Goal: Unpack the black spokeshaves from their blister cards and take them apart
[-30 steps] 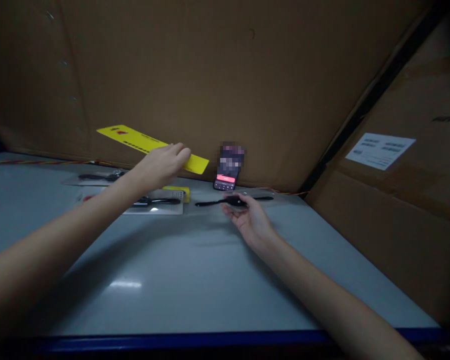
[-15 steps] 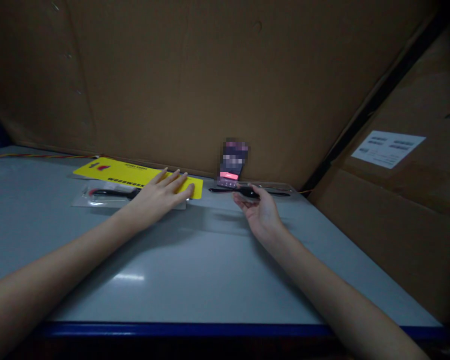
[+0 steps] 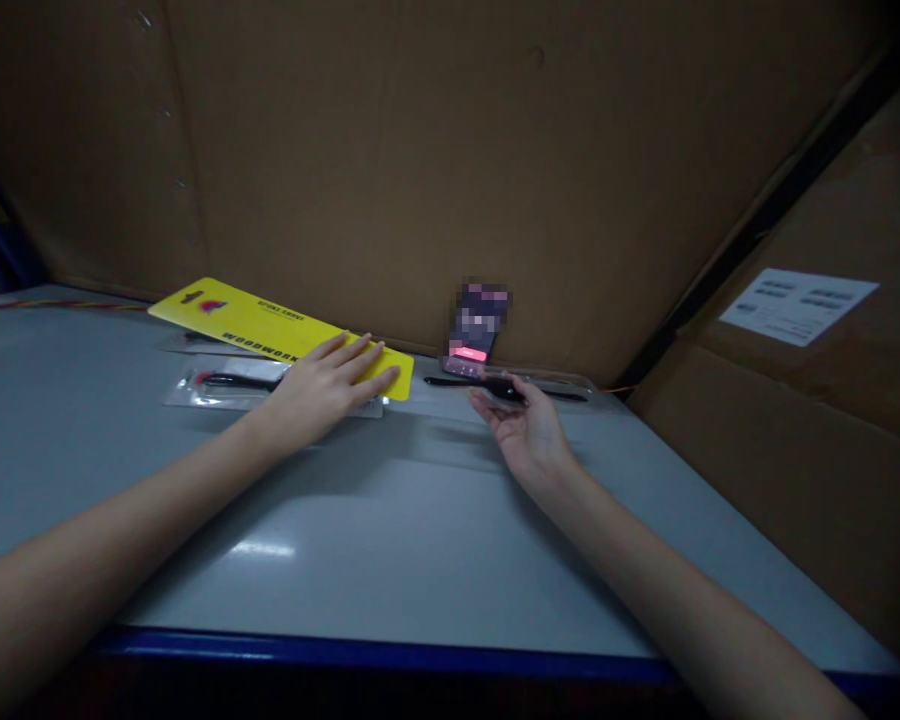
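My left hand (image 3: 330, 382), fingers stretched and spread, lies over the right end of a yellow spokeshave card (image 3: 262, 322) printed "WOODWORK". Beneath this hand a clear plastic pack holding a black-handled spokeshave (image 3: 236, 381) lies on the table, its middle hidden. The card's left end is tilted up. My right hand (image 3: 529, 425) is closed around the middle of another black spokeshave (image 3: 504, 389); a clear plastic shell (image 3: 574, 380) surrounds it. Thumb and fingers grip it from the near side.
A phone (image 3: 476, 325) with a lit screen leans on the cardboard wall (image 3: 390, 180) at the back. Another cardboard surface with a white label (image 3: 799, 305) stands at the right. The grey table (image 3: 390, 560) has a blue front edge (image 3: 360, 648). Twisted wires (image 3: 67, 303) run along the back left.
The yellow card's left end has risen off the table, showing more of what lies beneath. The view has shifted slightly. My right hand keeps its grip on the spokeshave.
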`<action>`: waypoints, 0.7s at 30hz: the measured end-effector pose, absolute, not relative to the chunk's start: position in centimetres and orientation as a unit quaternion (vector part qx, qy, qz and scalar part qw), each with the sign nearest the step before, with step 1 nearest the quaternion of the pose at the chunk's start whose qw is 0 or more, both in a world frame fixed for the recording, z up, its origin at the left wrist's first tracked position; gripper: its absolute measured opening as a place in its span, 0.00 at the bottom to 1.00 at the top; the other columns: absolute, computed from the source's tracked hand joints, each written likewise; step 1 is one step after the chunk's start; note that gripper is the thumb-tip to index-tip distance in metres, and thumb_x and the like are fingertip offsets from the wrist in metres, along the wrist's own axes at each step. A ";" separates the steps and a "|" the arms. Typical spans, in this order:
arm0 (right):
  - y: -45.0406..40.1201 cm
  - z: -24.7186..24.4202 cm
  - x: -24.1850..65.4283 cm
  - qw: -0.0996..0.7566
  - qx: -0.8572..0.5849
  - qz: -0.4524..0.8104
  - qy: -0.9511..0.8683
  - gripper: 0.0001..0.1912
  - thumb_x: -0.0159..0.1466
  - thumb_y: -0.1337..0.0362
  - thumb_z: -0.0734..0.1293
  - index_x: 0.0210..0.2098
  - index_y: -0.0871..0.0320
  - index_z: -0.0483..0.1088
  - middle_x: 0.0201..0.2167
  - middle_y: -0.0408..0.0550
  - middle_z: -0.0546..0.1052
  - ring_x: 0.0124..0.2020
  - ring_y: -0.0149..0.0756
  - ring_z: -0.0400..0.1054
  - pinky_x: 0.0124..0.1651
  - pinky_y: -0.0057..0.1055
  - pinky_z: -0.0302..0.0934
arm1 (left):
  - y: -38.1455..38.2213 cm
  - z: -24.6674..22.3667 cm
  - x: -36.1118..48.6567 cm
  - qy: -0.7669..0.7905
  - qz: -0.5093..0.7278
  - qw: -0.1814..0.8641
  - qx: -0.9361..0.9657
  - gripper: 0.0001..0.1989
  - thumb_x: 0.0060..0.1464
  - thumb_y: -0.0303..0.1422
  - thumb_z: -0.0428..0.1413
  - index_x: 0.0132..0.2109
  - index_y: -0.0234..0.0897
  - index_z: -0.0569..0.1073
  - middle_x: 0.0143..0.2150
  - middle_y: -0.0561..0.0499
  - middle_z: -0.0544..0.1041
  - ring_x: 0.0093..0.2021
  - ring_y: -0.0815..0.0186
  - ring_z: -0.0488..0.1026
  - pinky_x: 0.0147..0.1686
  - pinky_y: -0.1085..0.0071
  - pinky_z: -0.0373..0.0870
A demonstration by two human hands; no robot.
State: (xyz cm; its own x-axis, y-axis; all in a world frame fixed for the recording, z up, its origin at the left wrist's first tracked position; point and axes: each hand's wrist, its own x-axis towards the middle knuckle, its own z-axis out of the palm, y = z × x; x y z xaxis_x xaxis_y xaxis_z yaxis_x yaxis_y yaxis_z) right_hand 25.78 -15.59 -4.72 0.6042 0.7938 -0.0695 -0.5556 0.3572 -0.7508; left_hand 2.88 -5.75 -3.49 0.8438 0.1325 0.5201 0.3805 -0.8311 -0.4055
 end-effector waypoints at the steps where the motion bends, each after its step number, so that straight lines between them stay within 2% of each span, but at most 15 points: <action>1: -15.6 -4.7 25.7 0.808 -0.383 0.421 -0.154 0.07 0.60 0.71 0.57 0.30 0.61 0.67 0.21 0.45 0.77 0.22 0.33 0.74 0.30 0.31 0.71 | -5.8 -3.5 2.9 -0.139 -0.245 0.260 -0.923 0.18 0.60 0.27 0.46 0.56 0.36 0.67 0.58 0.39 0.67 0.59 0.55 0.62 0.55 0.53 0.59; 14: -16.0 -4.4 25.3 0.795 -0.380 0.457 -0.123 0.07 0.61 0.72 0.58 0.30 0.61 0.66 0.23 0.46 0.77 0.28 0.35 0.75 0.36 0.36 0.72 | -5.7 -3.3 2.7 -0.130 -0.273 0.290 -0.908 0.18 0.60 0.28 0.46 0.56 0.35 0.68 0.56 0.42 0.70 0.57 0.56 0.65 0.54 0.53 0.61; 21: -16.0 -4.2 25.3 0.779 -0.406 0.469 -0.089 0.07 0.61 0.73 0.56 0.32 0.62 0.65 0.21 0.47 0.76 0.25 0.35 0.74 0.32 0.32 0.72 | -5.6 -3.2 2.6 -0.113 -0.272 0.319 -0.901 0.18 0.60 0.27 0.47 0.56 0.35 0.68 0.56 0.41 0.69 0.57 0.54 0.64 0.55 0.51 0.60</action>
State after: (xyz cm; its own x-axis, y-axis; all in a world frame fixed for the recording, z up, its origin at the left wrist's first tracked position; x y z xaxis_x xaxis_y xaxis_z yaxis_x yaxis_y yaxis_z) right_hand 25.26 -16.01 -4.22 0.5444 0.8031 -0.2423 -0.6582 0.2300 -0.7168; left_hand 2.59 -5.56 -3.19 0.8264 0.0290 0.5623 0.3765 -0.7712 -0.5134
